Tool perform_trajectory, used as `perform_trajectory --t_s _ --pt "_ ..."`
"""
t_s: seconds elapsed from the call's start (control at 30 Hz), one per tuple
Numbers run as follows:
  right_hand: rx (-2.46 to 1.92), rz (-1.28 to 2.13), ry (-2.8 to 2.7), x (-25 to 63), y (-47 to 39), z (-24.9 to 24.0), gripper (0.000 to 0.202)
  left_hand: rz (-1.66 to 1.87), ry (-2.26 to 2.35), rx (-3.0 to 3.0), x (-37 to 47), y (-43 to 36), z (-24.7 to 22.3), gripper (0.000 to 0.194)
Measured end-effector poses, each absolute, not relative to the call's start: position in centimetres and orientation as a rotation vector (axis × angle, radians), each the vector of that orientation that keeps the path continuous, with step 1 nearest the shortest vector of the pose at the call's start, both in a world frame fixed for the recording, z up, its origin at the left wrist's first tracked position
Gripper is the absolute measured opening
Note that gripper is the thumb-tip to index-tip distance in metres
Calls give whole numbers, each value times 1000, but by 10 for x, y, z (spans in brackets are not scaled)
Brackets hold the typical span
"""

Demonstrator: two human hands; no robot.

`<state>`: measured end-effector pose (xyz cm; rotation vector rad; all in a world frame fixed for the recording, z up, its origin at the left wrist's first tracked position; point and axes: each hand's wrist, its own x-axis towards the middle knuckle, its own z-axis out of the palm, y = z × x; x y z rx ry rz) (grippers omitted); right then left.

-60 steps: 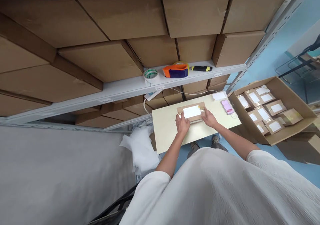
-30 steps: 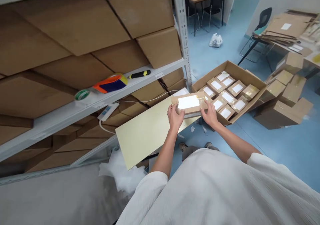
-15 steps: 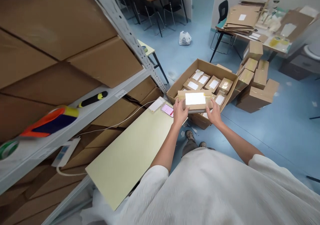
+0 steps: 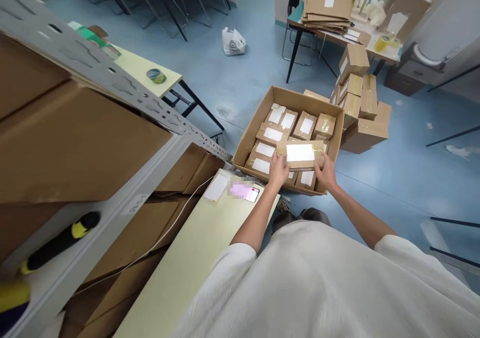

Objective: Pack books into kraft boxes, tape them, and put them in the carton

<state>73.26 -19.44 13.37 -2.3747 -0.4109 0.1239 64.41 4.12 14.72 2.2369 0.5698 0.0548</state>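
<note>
Between my two hands is a small taped cardboard box (image 4: 300, 165) with a white label on top. My left hand (image 4: 278, 171) grips its left end, and my right hand (image 4: 326, 172) grips its right end. The box is held level above a large open carton (image 4: 249, 137). Inside that carton lie several small labelled boxes (image 4: 273, 134), partly hidden by the held box and my hands.
At the left, a pale table (image 4: 180, 263) carries a phone (image 4: 252, 194) and white labels (image 4: 216, 188). A metal shelf (image 4: 150, 178) with cartons stands beside it. Beyond the carton are stacked boxes (image 4: 365, 128), a plastic bag (image 4: 233, 42) and a cluttered table (image 4: 390, 53).
My view has shifted forward and to the right, closer to the large carton. Both hands still hold the small box, now further over the carton's boxes.
</note>
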Motion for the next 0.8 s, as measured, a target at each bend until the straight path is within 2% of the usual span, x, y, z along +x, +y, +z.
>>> perform_trajectory --t_s 0.23,0.47,0.8 --pt "-2402 322 -471 744 -166 112 78 -101 664 2224 642 67 115 60" --pt "-2268 611 -606 773 -106 88 86 -100 935 2260 629 102 98 68" --pt "-2269 643 -687 812 -18 55 91 -145 1157 2185 619 131 91 70"
